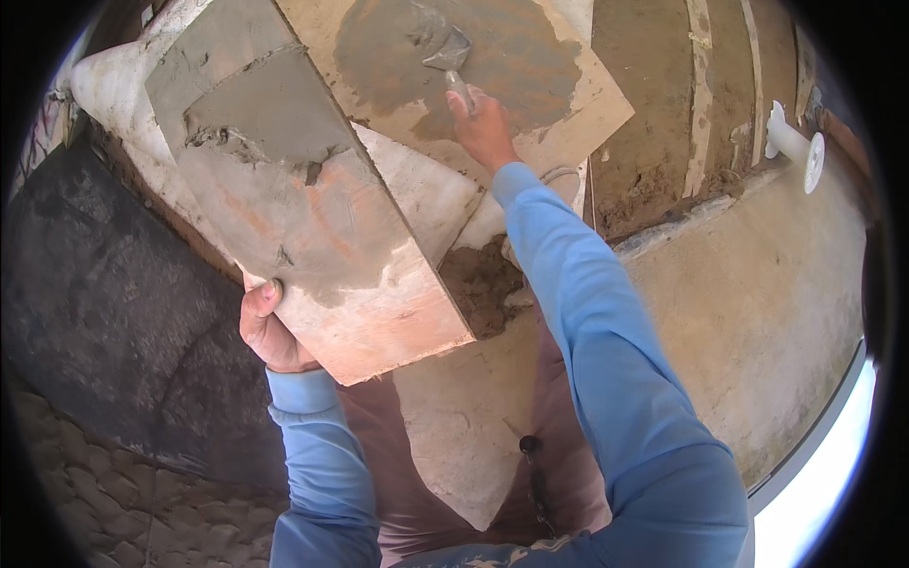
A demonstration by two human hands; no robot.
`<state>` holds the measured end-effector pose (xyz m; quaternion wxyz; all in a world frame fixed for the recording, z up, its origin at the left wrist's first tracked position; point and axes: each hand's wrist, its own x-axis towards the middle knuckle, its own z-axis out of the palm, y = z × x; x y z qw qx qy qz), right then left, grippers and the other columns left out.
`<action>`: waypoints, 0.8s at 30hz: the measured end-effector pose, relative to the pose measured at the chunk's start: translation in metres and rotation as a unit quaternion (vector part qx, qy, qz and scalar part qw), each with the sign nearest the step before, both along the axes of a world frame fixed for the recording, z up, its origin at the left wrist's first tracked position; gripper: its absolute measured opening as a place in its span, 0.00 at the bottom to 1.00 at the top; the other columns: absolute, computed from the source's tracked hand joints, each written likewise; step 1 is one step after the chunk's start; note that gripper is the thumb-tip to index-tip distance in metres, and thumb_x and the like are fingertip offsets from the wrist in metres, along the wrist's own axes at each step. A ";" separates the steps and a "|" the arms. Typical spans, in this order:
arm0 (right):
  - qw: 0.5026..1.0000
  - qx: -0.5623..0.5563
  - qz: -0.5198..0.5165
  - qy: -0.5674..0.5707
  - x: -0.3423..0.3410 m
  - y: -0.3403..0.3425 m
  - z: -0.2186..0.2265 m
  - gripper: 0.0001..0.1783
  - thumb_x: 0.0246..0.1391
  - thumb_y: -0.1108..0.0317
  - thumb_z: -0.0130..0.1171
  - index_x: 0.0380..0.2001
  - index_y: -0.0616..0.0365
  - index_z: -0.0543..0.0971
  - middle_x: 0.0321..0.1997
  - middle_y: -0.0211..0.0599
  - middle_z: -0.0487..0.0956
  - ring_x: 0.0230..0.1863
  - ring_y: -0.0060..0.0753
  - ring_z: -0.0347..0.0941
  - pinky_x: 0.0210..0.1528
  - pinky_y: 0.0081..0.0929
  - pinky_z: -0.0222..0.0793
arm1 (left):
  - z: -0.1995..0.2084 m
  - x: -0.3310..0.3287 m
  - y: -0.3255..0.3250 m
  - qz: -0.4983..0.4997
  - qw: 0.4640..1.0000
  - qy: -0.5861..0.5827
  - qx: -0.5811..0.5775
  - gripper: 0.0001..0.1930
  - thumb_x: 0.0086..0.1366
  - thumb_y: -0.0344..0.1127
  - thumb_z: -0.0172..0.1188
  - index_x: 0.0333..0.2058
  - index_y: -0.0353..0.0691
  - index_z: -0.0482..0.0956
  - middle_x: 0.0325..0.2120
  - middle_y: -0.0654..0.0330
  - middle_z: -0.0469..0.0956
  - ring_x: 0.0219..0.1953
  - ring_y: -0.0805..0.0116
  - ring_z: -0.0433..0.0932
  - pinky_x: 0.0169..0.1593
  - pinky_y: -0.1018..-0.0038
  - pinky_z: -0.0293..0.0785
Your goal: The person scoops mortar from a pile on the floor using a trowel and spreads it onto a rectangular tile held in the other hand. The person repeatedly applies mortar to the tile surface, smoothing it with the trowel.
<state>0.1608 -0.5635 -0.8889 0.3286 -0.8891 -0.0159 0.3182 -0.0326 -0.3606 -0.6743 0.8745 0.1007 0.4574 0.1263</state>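
My left hand (268, 327) grips the near left edge of a long wooden board (398, 308), thumb on top and the other fingers hidden beneath. Grey wet mortar (270, 109) coats the board's far half, thickest in a ridged patch, and thins toward the bare near end. My right hand (485, 131) is closed around the handle of a small trowel (453, 52). Its mortar-smeared blade rests on a second wooden board (606, 109), within a wide round spread of mortar (521, 62).
Beneath the boards lies a whitish sheet or sack (417, 180). At right are brown panels with pale strips (701, 95), a white spool-like fitting (800, 147) and a tan floor (748, 275). A dark sheet (133, 312) covers the left side, with rough clods (123, 502) below it.
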 end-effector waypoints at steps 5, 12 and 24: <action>0.989 0.145 -0.005 0.043 -0.030 0.057 0.001 0.31 0.64 0.51 0.54 0.54 0.72 0.75 0.45 0.62 0.81 0.48 0.55 0.80 0.52 0.40 0.73 | 0.001 0.009 -0.001 -0.021 1.000 0.006 0.007 0.38 0.56 0.29 0.57 0.66 0.32 0.58 0.58 0.44 0.70 0.58 0.47 0.73 0.60 0.54 0.74; 0.933 0.175 -0.274 0.153 0.030 0.001 0.007 0.21 0.70 0.54 0.49 0.45 0.64 0.77 0.26 0.30 0.72 0.18 0.19 0.65 0.17 0.21 0.61 | 0.002 0.006 0.002 -0.016 0.999 0.019 0.040 0.39 0.54 0.30 0.58 0.66 0.32 0.58 0.58 0.44 0.69 0.58 0.47 0.73 0.60 0.55 0.73; 0.995 0.057 0.070 0.038 0.030 0.108 0.019 0.30 0.63 0.51 0.54 0.51 0.72 0.77 0.46 0.63 0.81 0.51 0.61 0.76 0.56 0.43 0.69 | 0.007 -0.011 0.018 0.029 1.000 -0.009 0.000 0.38 0.55 0.28 0.57 0.66 0.33 0.58 0.59 0.45 0.69 0.59 0.48 0.72 0.62 0.55 0.71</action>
